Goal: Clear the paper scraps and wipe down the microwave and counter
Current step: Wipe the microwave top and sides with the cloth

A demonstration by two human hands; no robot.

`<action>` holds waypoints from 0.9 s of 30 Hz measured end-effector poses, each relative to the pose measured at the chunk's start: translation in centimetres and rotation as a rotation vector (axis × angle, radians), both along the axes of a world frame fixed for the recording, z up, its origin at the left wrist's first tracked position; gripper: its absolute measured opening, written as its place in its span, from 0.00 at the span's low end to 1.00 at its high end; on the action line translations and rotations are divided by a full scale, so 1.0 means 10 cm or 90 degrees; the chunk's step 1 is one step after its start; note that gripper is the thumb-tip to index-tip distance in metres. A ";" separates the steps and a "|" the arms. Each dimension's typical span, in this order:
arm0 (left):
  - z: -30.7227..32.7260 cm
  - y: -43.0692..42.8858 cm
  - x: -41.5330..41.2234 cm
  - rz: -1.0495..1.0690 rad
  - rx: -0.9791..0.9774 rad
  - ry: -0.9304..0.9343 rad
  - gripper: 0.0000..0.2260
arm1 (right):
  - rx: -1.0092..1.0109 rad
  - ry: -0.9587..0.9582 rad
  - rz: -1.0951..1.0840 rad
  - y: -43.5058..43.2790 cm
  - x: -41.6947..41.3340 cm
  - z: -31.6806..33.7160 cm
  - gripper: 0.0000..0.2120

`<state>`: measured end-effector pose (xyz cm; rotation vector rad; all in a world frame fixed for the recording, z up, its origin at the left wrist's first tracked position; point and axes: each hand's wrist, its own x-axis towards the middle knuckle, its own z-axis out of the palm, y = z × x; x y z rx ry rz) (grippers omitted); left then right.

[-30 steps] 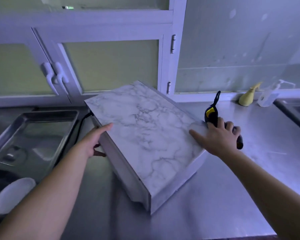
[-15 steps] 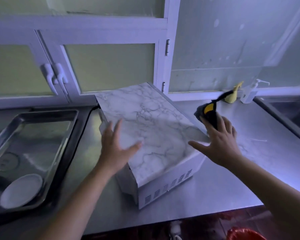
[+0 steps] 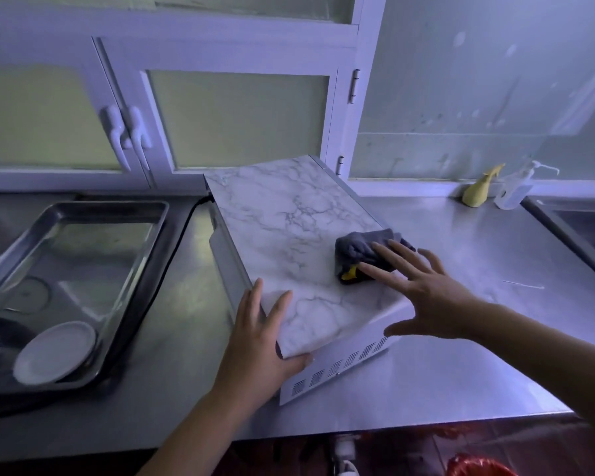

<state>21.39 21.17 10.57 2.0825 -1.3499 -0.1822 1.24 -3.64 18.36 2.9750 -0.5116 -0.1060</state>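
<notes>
The microwave (image 3: 289,235), covered in white marble-pattern film, stands at an angle on the steel counter (image 3: 461,338). A dark grey and yellow cloth (image 3: 358,250) lies bunched on its top near the right edge. My right hand (image 3: 426,297) is spread flat, and its straight fingertips press on the cloth. My left hand (image 3: 261,341) rests on the microwave's near corner, with the fingers on the top and the thumb along the vented side. A thin pale scrap (image 3: 522,285) lies on the counter to the right.
A steel tray (image 3: 124,304) holding a white plate (image 3: 54,352) sits in the left sink. A yellow bottle (image 3: 478,194) and a clear pump bottle (image 3: 516,190) stand at the back right. Another sink edge (image 3: 571,235) is at the far right. Something red (image 3: 478,465) lies on the floor below.
My right hand, which gripped the cloth beside the microwave, has laid it on the top and now presses it with flat fingers. My left hand slid back to the near corner.
</notes>
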 end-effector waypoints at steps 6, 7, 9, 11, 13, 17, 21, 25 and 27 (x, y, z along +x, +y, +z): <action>-0.02 0.01 0.00 -0.015 0.025 -0.028 0.47 | 0.019 -0.114 -0.003 0.08 0.14 -0.20 0.55; -0.02 0.00 0.01 -0.023 0.022 -0.038 0.47 | 0.009 -0.131 0.003 0.06 0.14 -0.22 0.55; -0.01 0.00 0.04 -0.037 0.013 -0.057 0.46 | -0.024 -0.160 0.014 0.03 0.12 -0.26 0.55; 0.00 0.01 0.12 -0.048 0.010 -0.058 0.46 | -0.056 -0.185 0.025 0.03 0.14 -0.31 0.55; 0.00 0.03 0.25 -0.061 0.017 -0.050 0.46 | -0.063 -0.214 0.029 0.06 0.21 -0.35 0.54; 0.04 0.06 0.68 -0.081 0.020 0.008 0.47 | -0.021 -0.251 0.021 0.16 0.45 -0.40 0.52; 0.12 0.00 1.17 -0.091 0.047 0.058 0.47 | 0.036 -0.245 -0.020 0.20 0.81 -0.39 0.53; 0.15 -0.12 1.50 -0.104 0.048 0.086 0.45 | 0.047 -0.237 -0.035 0.12 1.09 -0.39 0.56; 0.14 -0.17 1.64 -0.108 0.047 0.082 0.45 | 0.055 -0.237 -0.044 0.07 1.22 -0.40 0.56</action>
